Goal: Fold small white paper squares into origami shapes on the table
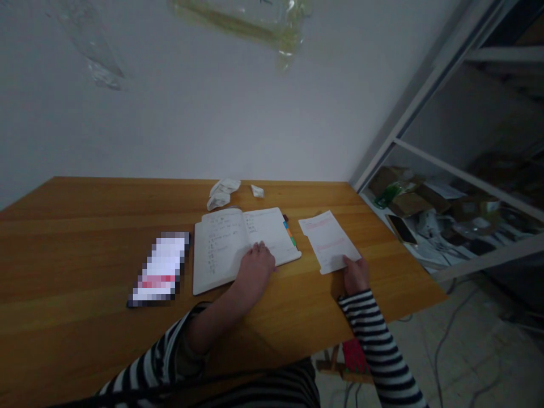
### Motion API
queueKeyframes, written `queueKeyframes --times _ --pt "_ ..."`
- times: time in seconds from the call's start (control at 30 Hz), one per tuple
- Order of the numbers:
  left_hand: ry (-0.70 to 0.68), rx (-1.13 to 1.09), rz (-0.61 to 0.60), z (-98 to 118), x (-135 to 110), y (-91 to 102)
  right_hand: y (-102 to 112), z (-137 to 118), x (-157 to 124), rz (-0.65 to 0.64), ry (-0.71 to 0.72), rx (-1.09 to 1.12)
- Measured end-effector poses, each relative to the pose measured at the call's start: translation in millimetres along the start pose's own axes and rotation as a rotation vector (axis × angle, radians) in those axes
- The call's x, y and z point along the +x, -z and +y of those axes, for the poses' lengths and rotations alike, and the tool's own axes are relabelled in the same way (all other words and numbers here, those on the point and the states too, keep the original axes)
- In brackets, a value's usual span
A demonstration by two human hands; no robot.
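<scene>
A notebook [221, 243] lies spread open on the wooden table, with handwriting on its pages and coloured index tabs [290, 233] along the right edge. My left hand [257, 262] rests on the lower part of the notebook near the fold, its fingers lying flat on the paper and covering some of the right page. To the right, my right hand [356, 273] pinches the lower corner of a loose paper sheet [329, 241] between thumb and fingers. Reddish printed lines show on that sheet.
A phone [159, 269] with a blurred-out screen lies left of the notebook. Crumpled tissues [223, 192] sit behind it by the wall. Beyond the table's [76, 238] right edge stands a framed shelf with cardboard boxes [414, 201] and another phone [402, 229].
</scene>
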State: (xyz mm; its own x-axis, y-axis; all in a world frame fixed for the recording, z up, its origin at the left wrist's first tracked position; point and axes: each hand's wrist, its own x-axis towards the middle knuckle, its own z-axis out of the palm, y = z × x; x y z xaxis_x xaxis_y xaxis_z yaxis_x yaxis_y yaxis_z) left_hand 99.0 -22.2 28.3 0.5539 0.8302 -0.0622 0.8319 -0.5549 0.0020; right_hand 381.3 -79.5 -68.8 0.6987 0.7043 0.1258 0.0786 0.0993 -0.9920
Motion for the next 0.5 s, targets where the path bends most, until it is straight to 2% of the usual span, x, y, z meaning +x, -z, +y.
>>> queueKeyframes --times 0.23,0.33,0.43,0.5 --pt "0.021 -0.010 0.038 -1 -3 -6.4 -2 -2 -3 -0.043 -0.005 0.003" --pt "0.017 0.020 0.039 0 -3 -9.2 -5 -13 -7 0.019 0.029 0.014" --pt "0.014 0.004 0.058 -2 -4 -11.0 -8 -35 -12 0.145 0.252 -0.074" --pt "0.018 -0.037 0.115 -3 -7 -11.5 -8 -48 -15 0.122 0.433 -0.214"
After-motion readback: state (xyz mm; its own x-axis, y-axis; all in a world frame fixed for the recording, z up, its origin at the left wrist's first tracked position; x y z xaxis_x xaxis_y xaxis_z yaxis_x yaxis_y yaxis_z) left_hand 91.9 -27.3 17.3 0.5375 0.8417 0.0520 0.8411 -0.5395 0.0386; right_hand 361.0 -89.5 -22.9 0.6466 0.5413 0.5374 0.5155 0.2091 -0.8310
